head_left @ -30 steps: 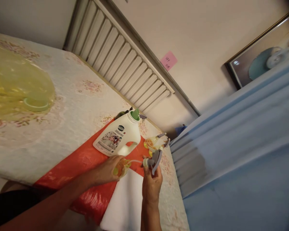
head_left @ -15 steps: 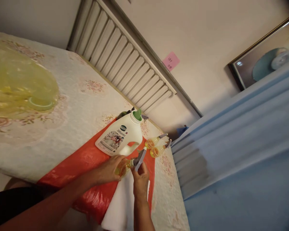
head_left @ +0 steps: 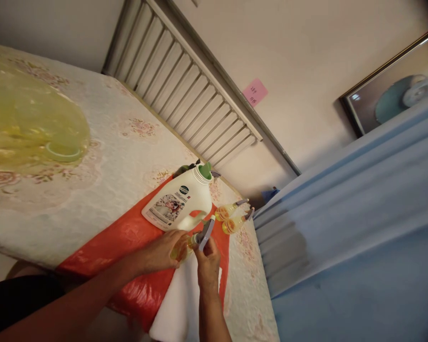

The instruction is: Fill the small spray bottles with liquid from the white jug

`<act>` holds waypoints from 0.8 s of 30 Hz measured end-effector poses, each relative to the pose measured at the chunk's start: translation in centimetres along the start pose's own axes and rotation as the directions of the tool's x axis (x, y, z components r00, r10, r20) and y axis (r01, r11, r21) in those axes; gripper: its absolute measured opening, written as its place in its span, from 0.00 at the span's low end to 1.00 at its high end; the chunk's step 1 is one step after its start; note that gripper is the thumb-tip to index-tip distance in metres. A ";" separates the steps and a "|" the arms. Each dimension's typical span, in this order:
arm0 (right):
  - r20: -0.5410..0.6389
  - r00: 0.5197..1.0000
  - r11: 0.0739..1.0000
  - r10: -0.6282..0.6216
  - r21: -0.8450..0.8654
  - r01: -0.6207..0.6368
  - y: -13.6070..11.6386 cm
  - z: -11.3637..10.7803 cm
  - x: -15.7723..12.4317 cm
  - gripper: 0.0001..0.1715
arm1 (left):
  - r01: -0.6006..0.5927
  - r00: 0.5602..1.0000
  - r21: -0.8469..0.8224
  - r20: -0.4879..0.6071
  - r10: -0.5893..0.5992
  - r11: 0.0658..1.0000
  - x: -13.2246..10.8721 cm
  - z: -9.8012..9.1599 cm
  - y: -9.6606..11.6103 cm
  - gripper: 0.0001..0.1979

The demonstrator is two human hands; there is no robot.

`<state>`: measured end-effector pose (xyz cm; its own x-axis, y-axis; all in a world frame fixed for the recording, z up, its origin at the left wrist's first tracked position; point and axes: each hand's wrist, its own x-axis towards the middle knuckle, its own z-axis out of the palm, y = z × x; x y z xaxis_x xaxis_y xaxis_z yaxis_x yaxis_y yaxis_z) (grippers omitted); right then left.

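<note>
My left hand [head_left: 163,251] is wrapped round a small clear spray bottle [head_left: 181,247] of yellow liquid, held over a red plastic sheet [head_left: 135,237]. My right hand [head_left: 207,265] pinches the bottle's grey trigger spray head [head_left: 206,234], which sits on the bottle's neck. Just beyond stands a large white detergent jug [head_left: 178,203] with a green spout. Two more small yellow spray bottles [head_left: 231,216] stand to the right of the jug.
A floral cloth covers the table [head_left: 103,156]. A yellow plastic bag [head_left: 28,128] lies at far left. A white sheet [head_left: 180,304] overlaps the red plastic near me. A white radiator [head_left: 185,90] runs along the wall; a blue curtain [head_left: 349,228] hangs at right.
My right hand brought the grey spray head with its tube from the right onto the small bottle in my left hand, where it now sits on the neck.
</note>
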<state>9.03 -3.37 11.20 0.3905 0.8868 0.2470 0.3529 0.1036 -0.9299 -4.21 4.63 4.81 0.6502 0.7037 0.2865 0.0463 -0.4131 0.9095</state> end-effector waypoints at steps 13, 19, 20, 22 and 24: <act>-0.110 0.992 0.992 0.059 0.122 -0.046 -0.1 0.7 -0.3 0.16 | 0.000 1.000 -0.010 0.009 0.000 1.000 -0.1 0.2 -0.6 0.33; -0.079 0.994 0.993 0.081 0.089 -0.074 0.5 0.3 0.1 0.13 | 0.005 1.000 -0.022 0.010 -0.005 1.000 -0.2 0.2 -0.8 0.34; -0.071 0.994 0.994 0.080 0.076 -0.074 0.6 0.1 0.2 0.13 | -0.001 1.000 -0.020 0.003 0.001 1.000 -0.2 0.2 -0.8 0.34; -0.062 0.996 0.997 0.067 0.050 -0.064 0.6 0.0 0.2 0.13 | -0.006 1.000 -0.017 -0.001 0.006 1.000 -0.2 0.3 -0.9 0.33; -0.045 0.998 0.999 0.045 0.025 -0.044 0.4 -0.1 0.2 0.11 | -0.006 1.000 -0.018 0.007 0.006 1.000 -0.2 0.2 -0.8 0.32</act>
<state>9.39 -3.17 10.89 0.4442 0.8693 0.2167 0.3138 0.0755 -0.9465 -4.19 4.72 3.98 0.6558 0.6972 0.2896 0.0292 -0.4068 0.9131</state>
